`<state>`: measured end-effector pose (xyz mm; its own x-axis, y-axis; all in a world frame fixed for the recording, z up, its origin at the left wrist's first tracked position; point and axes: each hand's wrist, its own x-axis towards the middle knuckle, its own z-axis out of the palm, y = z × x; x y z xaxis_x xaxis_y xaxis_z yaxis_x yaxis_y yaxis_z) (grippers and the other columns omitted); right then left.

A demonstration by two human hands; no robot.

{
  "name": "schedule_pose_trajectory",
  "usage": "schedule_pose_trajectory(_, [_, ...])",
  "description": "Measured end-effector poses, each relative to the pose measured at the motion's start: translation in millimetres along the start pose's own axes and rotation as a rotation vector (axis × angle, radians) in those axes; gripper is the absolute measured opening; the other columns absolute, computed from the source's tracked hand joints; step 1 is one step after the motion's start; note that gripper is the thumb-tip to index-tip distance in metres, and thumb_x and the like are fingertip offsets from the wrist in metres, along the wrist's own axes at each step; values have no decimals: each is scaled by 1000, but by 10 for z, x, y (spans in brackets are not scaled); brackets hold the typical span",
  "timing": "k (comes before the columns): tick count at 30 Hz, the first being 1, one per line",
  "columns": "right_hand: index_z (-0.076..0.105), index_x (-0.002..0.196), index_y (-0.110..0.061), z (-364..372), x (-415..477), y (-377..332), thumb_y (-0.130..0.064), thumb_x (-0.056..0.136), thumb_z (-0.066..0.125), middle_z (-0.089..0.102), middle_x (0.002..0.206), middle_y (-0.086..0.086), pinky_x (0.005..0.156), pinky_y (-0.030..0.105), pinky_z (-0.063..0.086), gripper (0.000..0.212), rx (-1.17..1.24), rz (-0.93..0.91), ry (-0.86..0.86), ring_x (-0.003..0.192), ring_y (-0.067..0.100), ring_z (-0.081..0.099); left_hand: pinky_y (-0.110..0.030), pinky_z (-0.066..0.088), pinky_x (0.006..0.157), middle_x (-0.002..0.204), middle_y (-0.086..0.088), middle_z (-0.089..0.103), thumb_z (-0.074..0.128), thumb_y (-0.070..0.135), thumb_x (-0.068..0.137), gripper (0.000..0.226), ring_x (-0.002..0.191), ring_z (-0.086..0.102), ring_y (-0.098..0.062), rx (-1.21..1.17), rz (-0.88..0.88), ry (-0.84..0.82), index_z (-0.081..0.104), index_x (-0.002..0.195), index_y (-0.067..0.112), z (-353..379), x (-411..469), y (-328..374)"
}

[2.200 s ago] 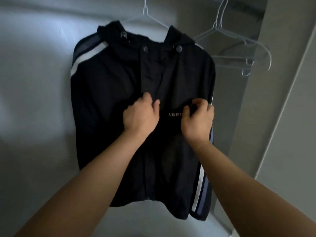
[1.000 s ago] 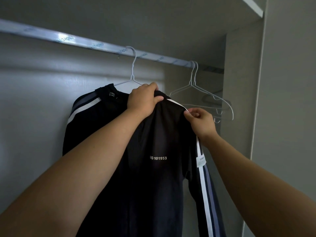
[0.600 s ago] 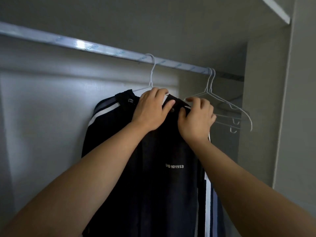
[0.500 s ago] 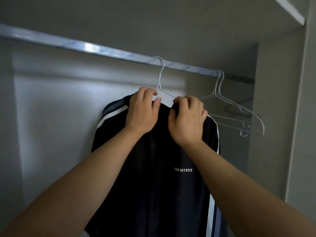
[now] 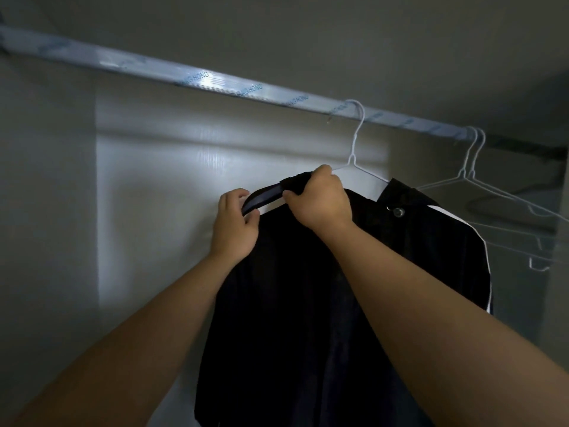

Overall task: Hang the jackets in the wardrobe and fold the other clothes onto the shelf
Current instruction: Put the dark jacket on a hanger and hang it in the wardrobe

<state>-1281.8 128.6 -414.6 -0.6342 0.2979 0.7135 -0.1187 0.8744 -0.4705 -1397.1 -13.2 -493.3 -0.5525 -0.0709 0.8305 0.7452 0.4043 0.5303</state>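
A black jacket [image 5: 308,303] with blue and white sleeve stripes hangs on a white wire hanger [image 5: 357,149], which hooks over the wardrobe rail [image 5: 215,81]. My left hand [image 5: 235,226] pinches the striped left shoulder of the jacket at its outer end. Beside it, my right hand [image 5: 320,198] grips the same shoulder closer to the collar, next to the hanger's wire. The jacket's collar and a snap button show to the right of my right hand.
Two bare white wire hangers [image 5: 480,183] hang on the rail at the right, with a darker hanger behind them. The wardrobe's pale back wall [image 5: 154,195] lies behind the jacket, and a side wall stands at the far right.
Both hands moved from the jacket's collar to its left shoulder. The view has shifted left, so the jacket and the hangers now sit further right.
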Motion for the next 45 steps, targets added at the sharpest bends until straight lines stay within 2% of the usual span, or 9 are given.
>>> schedule_pose_trajectory(6, [66, 87, -21, -72, 231, 86, -51, 77, 75, 68, 88, -1, 78, 38, 59, 33, 98, 159, -249, 84, 22, 68, -28, 45, 87, 126, 4, 57, 55, 23, 101, 37, 108, 57, -16, -27, 27, -99, 46, 137, 24, 122, 15, -126])
schedule_pose_trajectory(11, [63, 78, -22, -87, 278, 26, -47, 74, 75, 66, 80, -2, 62, 30, 47, 29, -34, 120, -255, 74, 19, 64, -34, 49, 85, 118, 2, 61, 44, 24, 106, 31, 102, 59, -19, 32, 97, -70, 47, 137, 22, 171, -67, -170])
schedule_pose_trajectory(19, [68, 112, -1, -153, 309, -191, -19, 90, 67, 66, 108, 17, 50, 16, 39, 28, 112, 16, -447, 84, 18, 52, -37, 49, 63, 79, -1, 65, 31, 38, 105, 30, 71, 62, -20, 107, 181, -29, 57, 112, 26, 1, -44, -177])
schedule_pose_trajectory(23, [58, 79, -9, -164, 368, -278, -24, 95, 62, 60, 96, 10, 55, 24, 39, 22, 129, 8, -346, 70, 17, 51, -25, 39, 56, 70, 1, 57, 46, 28, 98, 28, 63, 53, -9, -324, -23, -96, 59, 76, 16, -99, 118, -90])
schedule_pose_trajectory(26, [65, 88, -3, -129, 453, -290, -22, 87, 63, 62, 81, 6, 63, 30, 47, 20, 197, 64, -187, 72, 24, 62, -18, 43, 52, 63, 6, 58, 52, 26, 93, 34, 58, 57, -5, -603, -237, -157, 62, 60, 22, -191, 194, -9])
schedule_pose_trajectory(30, [58, 71, -15, -90, 479, -318, -23, 80, 58, 61, 70, 0, 53, 27, 39, 12, 3, 45, -27, 63, 24, 60, -29, 53, 70, 83, 0, 71, 49, 48, 97, 46, 81, 68, -17, -611, -396, -245, 75, 92, 11, -270, 293, -27])
schedule_pose_trajectory(36, [53, 69, -18, -27, 485, -331, -17, 76, 56, 55, 69, 1, 49, 24, 29, 8, -340, -52, 73, 56, 21, 48, -25, 52, 72, 93, 6, 77, 43, 73, 87, 53, 85, 74, -9, -444, -320, -338, 77, 93, 34, -351, 291, -7])
schedule_pose_trajectory(41, [50, 86, -10, -12, 488, -344, -19, 82, 56, 51, 69, 2, 49, 26, 25, 12, -637, -117, 127, 52, 21, 42, -26, 58, 81, 97, 8, 77, 65, 28, 97, 16, 91, 74, -11, -450, -109, -199, 71, 112, 24, -237, 192, -84])
schedule_pose_trajectory(45, [48, 118, -12, 85, 413, -349, -22, 81, 59, 54, 108, 14, 69, 35, 30, 40, -794, -282, 280, 92, 31, 55, -21, 54, 76, 91, 4, 76, 56, 30, 103, 22, 87, 72, -11, -352, -29, -184, 75, 99, 20, -205, 164, -102])
